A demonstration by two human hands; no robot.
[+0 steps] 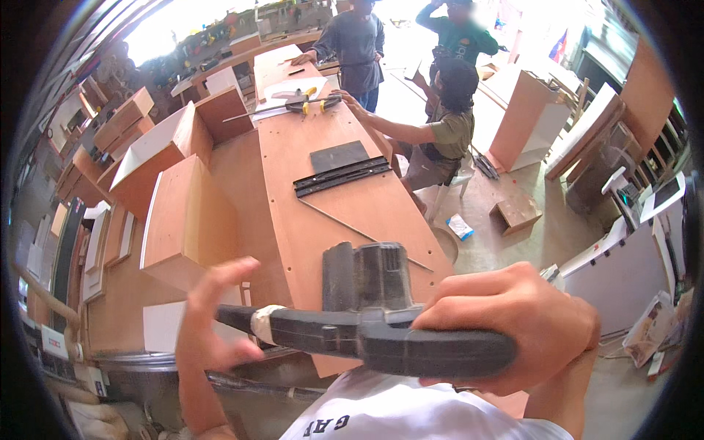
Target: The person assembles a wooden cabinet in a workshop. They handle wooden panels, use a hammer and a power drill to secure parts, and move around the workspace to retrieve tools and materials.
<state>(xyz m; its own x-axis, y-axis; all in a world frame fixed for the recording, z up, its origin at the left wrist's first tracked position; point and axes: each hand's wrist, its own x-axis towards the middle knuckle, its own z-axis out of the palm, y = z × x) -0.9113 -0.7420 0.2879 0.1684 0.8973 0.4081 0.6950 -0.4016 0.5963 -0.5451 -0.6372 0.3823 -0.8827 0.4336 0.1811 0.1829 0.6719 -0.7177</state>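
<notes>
Close in front of me is a black, curved band-like device (308, 334) with a blocky black part (367, 275) on its far side and white tape wrapped near its left end. My right hand (506, 323) is closed around the device's right end. Beside the taped end, my left hand (216, 315) has its thumb and fingers apart; it looks off the band. Beyond lies a long wooden panel (315, 235) bearing black drawer slides (343, 178), a dark flat plate (339, 156), a thin metal rod (363, 233) and a yellow-and-black bar clamp (312, 105).
Wooden drawer boxes (187, 220) stand left of the panel. A seated person (447, 125) rests a hand near the clamp; another (356, 55) stands at the far end, a third (462, 33) behind. A cabinet carcass (521, 121) and small box (517, 213) are at right.
</notes>
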